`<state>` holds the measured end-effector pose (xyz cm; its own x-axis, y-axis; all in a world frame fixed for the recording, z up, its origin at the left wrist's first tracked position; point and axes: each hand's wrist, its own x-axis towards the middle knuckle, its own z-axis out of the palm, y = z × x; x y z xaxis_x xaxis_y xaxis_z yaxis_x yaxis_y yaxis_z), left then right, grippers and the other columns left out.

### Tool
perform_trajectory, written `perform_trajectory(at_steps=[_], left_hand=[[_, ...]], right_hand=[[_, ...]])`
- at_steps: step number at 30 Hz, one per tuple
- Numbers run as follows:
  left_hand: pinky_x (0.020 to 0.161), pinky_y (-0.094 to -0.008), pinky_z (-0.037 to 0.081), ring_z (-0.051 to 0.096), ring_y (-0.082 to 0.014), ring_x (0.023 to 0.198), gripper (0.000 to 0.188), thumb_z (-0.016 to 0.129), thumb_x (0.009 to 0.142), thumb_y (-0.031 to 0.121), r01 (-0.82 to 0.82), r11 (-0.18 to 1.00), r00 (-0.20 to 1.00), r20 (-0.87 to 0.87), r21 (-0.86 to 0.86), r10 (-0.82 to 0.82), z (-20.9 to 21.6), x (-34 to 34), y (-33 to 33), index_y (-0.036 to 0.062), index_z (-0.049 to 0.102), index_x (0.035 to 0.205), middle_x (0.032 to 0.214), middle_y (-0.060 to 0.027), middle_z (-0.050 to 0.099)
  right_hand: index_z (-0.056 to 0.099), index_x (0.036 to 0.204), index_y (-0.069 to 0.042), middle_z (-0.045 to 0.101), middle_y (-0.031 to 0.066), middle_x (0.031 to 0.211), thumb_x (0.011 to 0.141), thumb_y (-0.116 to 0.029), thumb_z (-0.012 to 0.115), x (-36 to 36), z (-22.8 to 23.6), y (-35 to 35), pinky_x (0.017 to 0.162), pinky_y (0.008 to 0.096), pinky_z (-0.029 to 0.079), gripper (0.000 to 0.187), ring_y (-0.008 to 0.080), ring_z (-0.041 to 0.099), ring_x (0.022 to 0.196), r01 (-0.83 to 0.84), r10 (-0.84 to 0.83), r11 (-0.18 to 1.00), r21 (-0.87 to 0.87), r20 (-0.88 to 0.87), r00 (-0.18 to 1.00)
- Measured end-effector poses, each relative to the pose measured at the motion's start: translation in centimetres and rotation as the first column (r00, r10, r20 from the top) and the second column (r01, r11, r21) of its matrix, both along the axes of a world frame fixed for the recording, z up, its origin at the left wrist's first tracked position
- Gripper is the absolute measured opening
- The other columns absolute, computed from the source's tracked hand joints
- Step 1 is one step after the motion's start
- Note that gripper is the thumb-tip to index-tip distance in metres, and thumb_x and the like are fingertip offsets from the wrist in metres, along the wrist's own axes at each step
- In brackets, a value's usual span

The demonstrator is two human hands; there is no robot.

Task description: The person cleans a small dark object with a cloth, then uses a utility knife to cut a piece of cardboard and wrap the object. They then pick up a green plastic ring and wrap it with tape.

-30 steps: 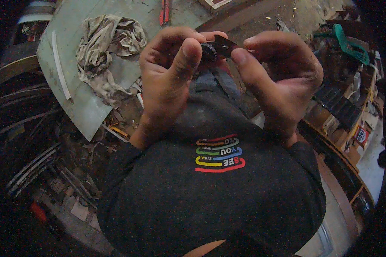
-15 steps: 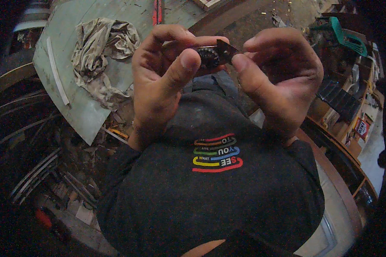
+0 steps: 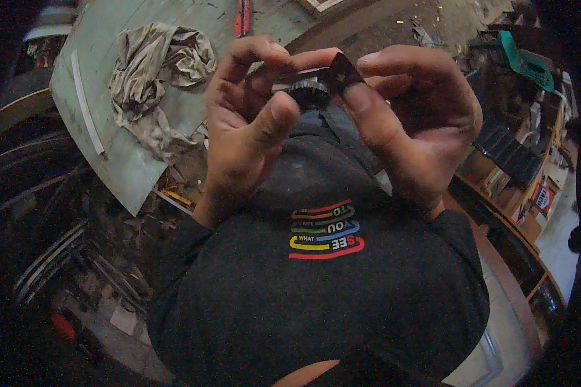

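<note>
Both hands are raised in front of my chest around a small dark object. One part of it is a black, round piece with a ridged edge [image 3: 308,92]; beside that is a flat, dark, pointed plate [image 3: 344,73] with a small mark or hole in it. My left hand [image 3: 242,126] grips the ridged side between thumb and curled fingers. The plate's right corner is pinched by the thumb and forefinger of my right hand [image 3: 419,106]. Fingers hide part of the object, and its kind is unclear.
A crumpled grey cloth [image 3: 155,77] and a thin pale strip [image 3: 87,103] lie on the greenish board [image 3: 135,187] at left. A red tool [image 3: 242,19] rests at the top. Rightward are a green plastic item [image 3: 523,61] and wooden shelving [image 3: 507,209].
The plate has tilted more upright, and my right thumb has come further over it. My left hand has shifted slightly, showing more of the ridged edge.
</note>
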<state>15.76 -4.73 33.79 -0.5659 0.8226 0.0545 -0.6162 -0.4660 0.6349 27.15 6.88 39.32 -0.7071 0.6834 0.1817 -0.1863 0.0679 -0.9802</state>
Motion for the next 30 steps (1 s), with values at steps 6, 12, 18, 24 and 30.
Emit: perform_trajectory(at_steps=[6, 12, 18, 24, 30], left_hand=[[0.102, -0.039, 0.047, 0.058, -0.0327, 0.122, 0.056, 0.081, 0.08, 0.011, 0.007, 0.997, 0.999, -0.038, 0.075, -0.004, -0.1, 0.3, 0.1, 0.0049, 0.044, 0.121, 0.122, -0.0241, 0.062], [0.104, -0.0421, 0.047, 0.058, -0.0339, 0.122, 0.057, 0.08, 0.08, 0.008, -0.021, 0.995, 1.0, -0.012, 0.094, 0.022, 0.0, 0.9, 0.3, 0.0048, 0.042, 0.123, 0.126, -0.0267, 0.06], [0.101, -0.0416, 0.049, 0.059, -0.0344, 0.119, 0.053, 0.075, 0.085, 0.009, -0.036, 0.992, 0.999, -0.026, 0.125, 0.039, -0.1, 0.8, 0.7, 0.0069, 0.042, 0.126, 0.126, -0.0283, 0.059], [0.097, -0.0427, 0.051, 0.063, -0.0329, 0.114, 0.046, 0.073, 0.088, 0.014, -0.023, 0.994, 0.998, -0.058, 0.11, 0.03, 0.4, 0.9, 0.6, 0.0069, 0.044, 0.124, 0.121, -0.0276, 0.062], [0.097, -0.0422, 0.051, 0.065, -0.0292, 0.11, 0.041, 0.072, 0.089, 0.016, 0.042, 0.999, 0.998, -0.054, 0.011, -0.041, 0.9, 1.1, 0.2, 0.0045, 0.047, 0.12, 0.117, -0.0249, 0.065]], right_hand=[[0.064, 0.105, 0.001, 0.069, 0.0096, 0.097, 0.081, 0.003, 0.073, 0.1, -0.2, 0.0, 0.075, 0.0256, 0.054, 0.025, 0.0138, 0.067, 0.085, -0.022, 0.024, 0.996, 0.082, -0.019, 1.0], [0.063, 0.107, 0.001, 0.069, 0.0104, 0.099, 0.083, 0.001, 0.073, 0.4, -0.3, 0.2, 0.077, 0.0273, 0.055, 0.025, 0.0147, 0.067, 0.086, -0.046, 0.048, 0.997, 0.069, -0.024, 0.999], [0.063, 0.106, 0.002, 0.068, 0.0128, 0.101, 0.086, -0.002, 0.072, 0.6, -0.8, 0.7, 0.083, 0.0301, 0.054, 0.022, 0.0182, 0.066, 0.093, -0.007, 0.025, 0.979, 0.204, -0.089, 0.996], [0.067, 0.098, -0.008, 0.064, 0.0126, 0.103, 0.087, -0.014, 0.072, 0.1, -1.8, 4.5, 0.089, 0.0395, 0.052, 0.013, 0.0268, 0.063, 0.097, 0.248, -0.021, 0.47, 0.847, -0.27, 0.963], [0.068, 0.088, -0.03, 0.058, 0.0051, 0.111, 0.089, -0.035, 0.069, 2.1, -1.7, 5.4, 0.095, 0.0398, 0.047, 0.005, 0.0277, 0.051, 0.114, 0.243, -0.106, 0.04, 0.969, -0.238, 0.965]])
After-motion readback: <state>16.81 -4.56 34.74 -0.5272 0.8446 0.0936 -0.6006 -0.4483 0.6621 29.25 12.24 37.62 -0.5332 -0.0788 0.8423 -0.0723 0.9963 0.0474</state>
